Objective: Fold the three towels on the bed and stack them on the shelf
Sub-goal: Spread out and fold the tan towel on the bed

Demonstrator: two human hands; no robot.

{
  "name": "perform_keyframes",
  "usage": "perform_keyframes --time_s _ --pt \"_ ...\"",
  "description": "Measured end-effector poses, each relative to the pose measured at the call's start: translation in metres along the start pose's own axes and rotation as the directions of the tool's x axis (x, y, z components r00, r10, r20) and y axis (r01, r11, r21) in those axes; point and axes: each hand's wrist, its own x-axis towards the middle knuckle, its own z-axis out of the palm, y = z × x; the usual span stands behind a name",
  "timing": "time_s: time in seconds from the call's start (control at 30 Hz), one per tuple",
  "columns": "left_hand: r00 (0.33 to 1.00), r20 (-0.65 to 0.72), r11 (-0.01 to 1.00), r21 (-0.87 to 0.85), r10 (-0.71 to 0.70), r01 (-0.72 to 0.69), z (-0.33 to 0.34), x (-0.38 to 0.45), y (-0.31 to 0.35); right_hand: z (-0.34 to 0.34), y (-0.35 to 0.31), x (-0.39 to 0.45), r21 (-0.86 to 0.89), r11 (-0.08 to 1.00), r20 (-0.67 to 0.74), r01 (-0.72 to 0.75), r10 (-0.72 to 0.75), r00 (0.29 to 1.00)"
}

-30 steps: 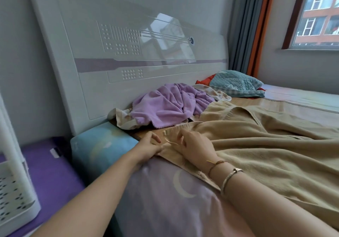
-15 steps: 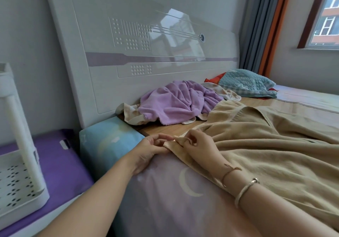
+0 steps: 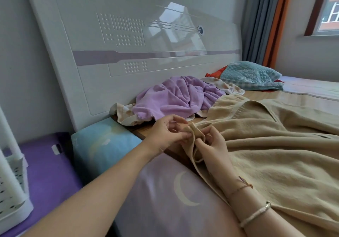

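A large beige towel (image 3: pixel 271 145) lies spread and wrinkled over the bed. Its near corner is lifted off the mattress between both hands. My left hand (image 3: pixel 165 132) pinches that corner from the left. My right hand (image 3: pixel 212 145) grips the bunched corner from the right, fingers curled round the cloth. A crumpled purple towel (image 3: pixel 176 97) lies by the headboard. Under it sits a cream patterned towel (image 3: pixel 124 112), mostly hidden. The white shelf (image 3: pixel 11 181) stands at the far left, only partly in view.
The white headboard (image 3: pixel 128 44) runs behind the towels. A blue quilted pillow (image 3: pixel 251 75) lies at the back right. The mattress edge (image 3: pixel 165 191) with a moon print is below my hands. A purple mat (image 3: pixel 49 163) lies between bed and shelf.
Both hands have lifted the beige towel's corner off the bed and bunched it between them. The view has shifted slightly to the left.
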Motion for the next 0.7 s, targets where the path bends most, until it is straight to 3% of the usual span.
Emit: perform_keyframes --time_s 0.17,0.3,0.43,0.53,0.6,0.7 --pt "0.988 0.151 0.973 0.231 -0.022 -0.013 -0.01 -0.003 0.011 0.0 0.002 -0.001 -0.064 0.998 0.05 -0.025 0.028 0.998" --pt "0.999 0.027 0.961 0.272 -0.046 0.037 -0.009 -0.007 0.018 -0.004 -0.01 -0.009 -0.22 0.975 0.082 -0.031 0.05 0.995" --pt "0.988 -0.154 0.953 0.298 -0.012 0.058 -0.003 -0.011 0.022 -0.041 -0.031 -0.025 -0.533 0.845 0.166 -0.046 0.157 0.974" --pt "0.975 -0.211 0.912 0.409 0.063 0.029 0.007 -0.015 0.02 -0.08 -0.049 -0.042 -0.664 0.744 0.27 0.081 0.137 0.953" --pt "0.977 -0.181 0.88 0.476 0.109 -0.01 0.024 -0.022 0.023 -0.105 -0.059 -0.055 -0.781 0.619 0.263 0.085 0.203 0.943" --pt "0.98 -0.04 0.851 0.503 0.194 -0.148 0.06 -0.036 0.034 -0.142 -0.071 -0.07 -0.873 0.486 0.093 -0.032 0.23 0.969"
